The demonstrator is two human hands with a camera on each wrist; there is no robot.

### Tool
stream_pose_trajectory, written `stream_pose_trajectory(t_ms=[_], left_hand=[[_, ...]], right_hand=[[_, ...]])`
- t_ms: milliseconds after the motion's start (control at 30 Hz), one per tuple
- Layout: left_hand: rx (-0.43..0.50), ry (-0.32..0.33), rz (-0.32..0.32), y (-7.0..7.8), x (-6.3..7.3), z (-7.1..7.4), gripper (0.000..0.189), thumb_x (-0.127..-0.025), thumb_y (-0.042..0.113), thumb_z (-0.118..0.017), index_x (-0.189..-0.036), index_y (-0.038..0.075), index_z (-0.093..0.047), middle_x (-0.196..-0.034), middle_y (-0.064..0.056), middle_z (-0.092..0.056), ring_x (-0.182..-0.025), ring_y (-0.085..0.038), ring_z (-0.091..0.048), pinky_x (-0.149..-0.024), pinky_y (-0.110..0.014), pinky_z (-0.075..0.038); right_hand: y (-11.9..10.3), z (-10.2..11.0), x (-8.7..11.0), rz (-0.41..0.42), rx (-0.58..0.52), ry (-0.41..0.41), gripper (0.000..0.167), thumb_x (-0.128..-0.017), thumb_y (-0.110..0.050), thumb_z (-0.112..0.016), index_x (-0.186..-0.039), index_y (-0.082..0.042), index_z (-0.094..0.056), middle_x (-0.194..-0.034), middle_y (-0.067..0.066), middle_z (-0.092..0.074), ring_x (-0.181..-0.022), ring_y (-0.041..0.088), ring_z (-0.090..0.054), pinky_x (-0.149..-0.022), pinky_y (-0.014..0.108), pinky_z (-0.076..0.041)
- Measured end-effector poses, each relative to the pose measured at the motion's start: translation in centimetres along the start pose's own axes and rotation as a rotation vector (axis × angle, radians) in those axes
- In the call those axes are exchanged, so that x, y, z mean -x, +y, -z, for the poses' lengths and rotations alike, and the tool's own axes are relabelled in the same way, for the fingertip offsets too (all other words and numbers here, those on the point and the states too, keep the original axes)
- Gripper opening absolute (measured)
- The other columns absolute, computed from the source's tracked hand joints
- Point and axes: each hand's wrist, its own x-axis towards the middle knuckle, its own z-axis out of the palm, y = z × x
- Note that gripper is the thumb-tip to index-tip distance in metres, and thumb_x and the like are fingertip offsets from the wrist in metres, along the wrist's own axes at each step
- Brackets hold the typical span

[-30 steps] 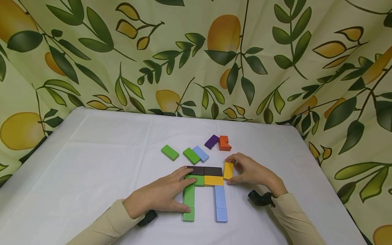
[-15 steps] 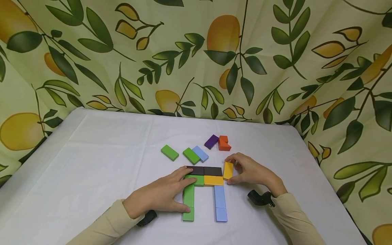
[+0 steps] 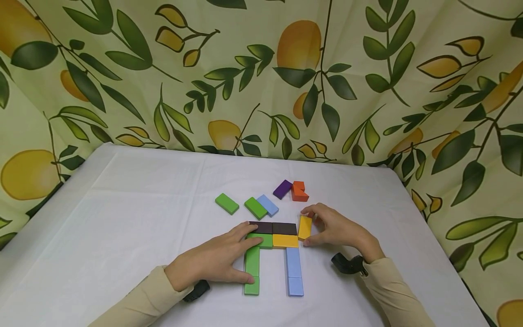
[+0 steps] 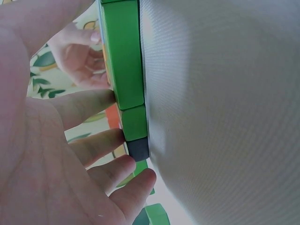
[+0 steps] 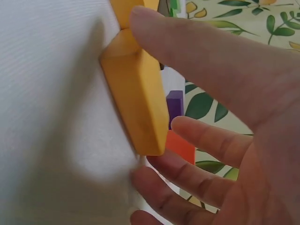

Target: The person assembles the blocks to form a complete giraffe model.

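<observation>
In the head view my right hand [image 3: 338, 229] holds a yellow block [image 3: 304, 228] by its two ends, thumb at the near end and fingertips at the far end. That block lies slanted against the right side of the joined blocks. My left hand [image 3: 212, 258] rests spread along their left side, fingertips touching the dark block [image 3: 261, 227] and the green blocks [image 3: 252, 261]. A second dark block [image 3: 284, 228], another yellow block [image 3: 285, 240] and two light blue blocks [image 3: 293, 263] complete the flat figure with two legs. The right wrist view shows the held yellow block [image 5: 133, 101] close up.
Behind the figure lie two loose green blocks [image 3: 226, 204], a light blue block [image 3: 268, 205], a purple block [image 3: 282, 189] and orange pieces [image 3: 299, 194]. A white cloth covers the table [image 3: 143, 204]. A fruit-patterned curtain [image 3: 253, 91] hangs behind it.
</observation>
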Motion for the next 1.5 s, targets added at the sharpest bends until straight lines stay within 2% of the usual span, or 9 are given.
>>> stream_pose_trajectory(t_ms=[133,267,400,600,967,1200,1500], left_hand=[[0.002,-0.006,0.003,0.0,0.0,0.0,0.082,-0.082,0.052,-0.076,-0.149,0.015,-0.046,-0.162,-0.009,-0.027,-0.151,-0.027,-0.025,-0.117,-0.045,-0.037],[0.004,-0.008,0.002,0.0,-0.1,0.0,0.082,-0.082,0.052,-0.076,-0.148,0.015,-0.046,-0.162,-0.009,-0.027,-0.152,-0.027,-0.024,-0.118,-0.045,-0.036],[0.005,-0.011,0.003,-0.1,-0.1,0.0,0.081,-0.082,0.052,-0.076,-0.148,0.015,-0.046,-0.162,-0.009,-0.027,-0.152,-0.028,-0.024,-0.118,-0.045,-0.036],[0.004,-0.009,0.003,-0.1,-0.1,0.0,0.081,-0.082,0.053,-0.076,-0.148,0.015,-0.046,-0.162,-0.009,-0.027,-0.151,-0.028,-0.024,-0.117,-0.046,-0.036],[-0.003,-0.003,-0.01,-0.1,-0.1,0.0,0.08,-0.083,0.052,-0.075,-0.148,0.015,-0.047,-0.161,-0.009,-0.028,-0.151,-0.027,-0.025,-0.117,-0.045,-0.038],[-0.008,-0.002,-0.013,-0.1,-0.1,0.0,0.08,-0.083,0.052,-0.076,-0.148,0.015,-0.047,-0.161,-0.01,-0.028,-0.151,-0.027,-0.026,-0.116,-0.045,-0.039],[-0.008,0.008,-0.029,-0.1,0.0,0.0,0.08,-0.083,0.052,-0.075,-0.147,0.014,-0.047,-0.161,-0.011,-0.028,-0.15,-0.027,-0.026,-0.116,-0.044,-0.038]], right_hand=[[-0.2,0.2,0.0,0.028,0.005,0.041,0.064,-0.079,-0.036,-0.083,-0.131,-0.01,-0.056,-0.124,0.008,-0.06,-0.114,0.027,-0.055,-0.099,0.05,-0.051],[-0.8,0.1,-0.5,0.077,0.004,0.085,0.053,-0.085,-0.03,-0.078,-0.13,-0.011,-0.058,-0.123,0.008,-0.062,-0.113,0.027,-0.057,-0.095,0.048,-0.053],[-1.8,0.1,-1.3,0.115,-0.001,0.095,0.048,-0.088,-0.026,-0.075,-0.13,-0.011,-0.058,-0.125,0.007,-0.063,-0.112,0.026,-0.058,-0.094,0.047,-0.054],[-2.9,0.0,-2.5,0.144,0.012,0.083,0.044,-0.09,-0.024,-0.073,-0.13,-0.01,-0.06,-0.126,0.007,-0.064,-0.113,0.026,-0.06,-0.095,0.046,-0.055],[-4.2,-0.4,-4.8,0.155,0.058,0.031,0.047,-0.091,-0.026,-0.072,-0.134,-0.011,-0.059,-0.132,0.006,-0.061,-0.116,0.024,-0.06,-0.099,0.044,-0.053],[-4.7,-0.6,-6.1,0.195,0.084,0.004,0.048,-0.091,-0.025,-0.072,-0.134,-0.009,-0.059,-0.132,0.008,-0.061,-0.115,0.025,-0.061,-0.1,0.043,-0.053],[-5.5,-0.9,-7.1,0.189,0.137,-0.023,0.048,-0.09,-0.025,-0.073,-0.133,-0.009,-0.06,-0.133,0.008,-0.06,-0.114,0.024,-0.061,-0.101,0.042,-0.053]])
